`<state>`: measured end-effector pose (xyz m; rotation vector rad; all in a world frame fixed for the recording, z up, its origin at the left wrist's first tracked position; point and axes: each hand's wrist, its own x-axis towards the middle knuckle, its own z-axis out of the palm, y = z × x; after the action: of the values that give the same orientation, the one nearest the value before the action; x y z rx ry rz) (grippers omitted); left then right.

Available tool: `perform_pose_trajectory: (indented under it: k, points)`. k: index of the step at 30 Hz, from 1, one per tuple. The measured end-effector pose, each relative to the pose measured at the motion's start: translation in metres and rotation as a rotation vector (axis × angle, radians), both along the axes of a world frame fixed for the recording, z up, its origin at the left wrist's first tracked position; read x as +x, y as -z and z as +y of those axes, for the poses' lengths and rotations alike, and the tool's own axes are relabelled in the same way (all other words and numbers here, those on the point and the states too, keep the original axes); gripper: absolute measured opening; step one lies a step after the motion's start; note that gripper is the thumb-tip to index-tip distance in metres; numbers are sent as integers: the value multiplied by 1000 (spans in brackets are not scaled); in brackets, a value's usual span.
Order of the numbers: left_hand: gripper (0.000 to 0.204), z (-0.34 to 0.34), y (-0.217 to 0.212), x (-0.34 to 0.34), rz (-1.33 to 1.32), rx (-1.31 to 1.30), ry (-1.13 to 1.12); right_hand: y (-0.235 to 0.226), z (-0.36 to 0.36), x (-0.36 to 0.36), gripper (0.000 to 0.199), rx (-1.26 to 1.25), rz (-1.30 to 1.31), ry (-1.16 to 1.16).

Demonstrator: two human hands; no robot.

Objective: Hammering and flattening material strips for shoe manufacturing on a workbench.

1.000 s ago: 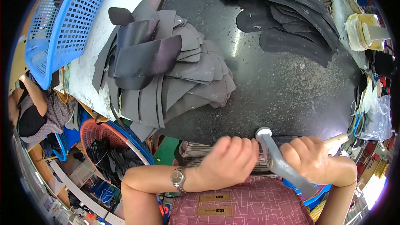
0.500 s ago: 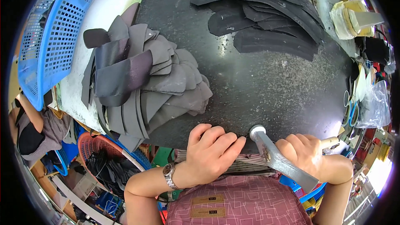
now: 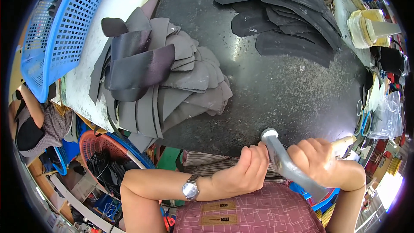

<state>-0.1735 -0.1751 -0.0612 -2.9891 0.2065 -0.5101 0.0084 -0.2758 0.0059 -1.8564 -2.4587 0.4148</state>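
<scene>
My right hand (image 3: 320, 164) grips a hammer (image 3: 282, 159) by its pale wooden handle; the round steel face points up at the front edge of the black work slab (image 3: 280, 90). My left hand (image 3: 243, 174), with a wristwatch (image 3: 189, 188) on the wrist, is curled into a fist just left of the hammer head, touching or nearly touching it. A heap of grey cut material pieces (image 3: 159, 77) lies on the slab's left part. Black curved strips (image 3: 280, 21) lie at the far right of the slab.
A blue plastic basket (image 3: 64, 30) leans at the far left on a white board (image 3: 112, 13). A red basket (image 3: 103, 155) of dark scraps stands below the slab. Another person (image 3: 34, 121) sits at the left. A yellowish tub (image 3: 366, 26) and scissors (image 3: 362, 123) are at the right.
My left hand has drawn back from the slab's front edge and curled shut beside the hammer head. The hammer stays in my right hand at nearly the same spot.
</scene>
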Motion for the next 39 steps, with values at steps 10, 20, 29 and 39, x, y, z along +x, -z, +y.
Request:
perform_pose_trajectory:
  k: [10,20,29,39]
  points:
    - [19,3,26,-19,-246,-628,-307,6,-5,-3,26,24,8,30]
    - [23,-2,12,-15,-166,-148,-128,-3,9,2,25,105,48,25]
    - [34,-10,3,-22,22,-211,-46,8,3,0,24,40,77,-5]
    - [28,-6,11,-9,-98,-339,76,10,-21,11,30,-50,242,238]
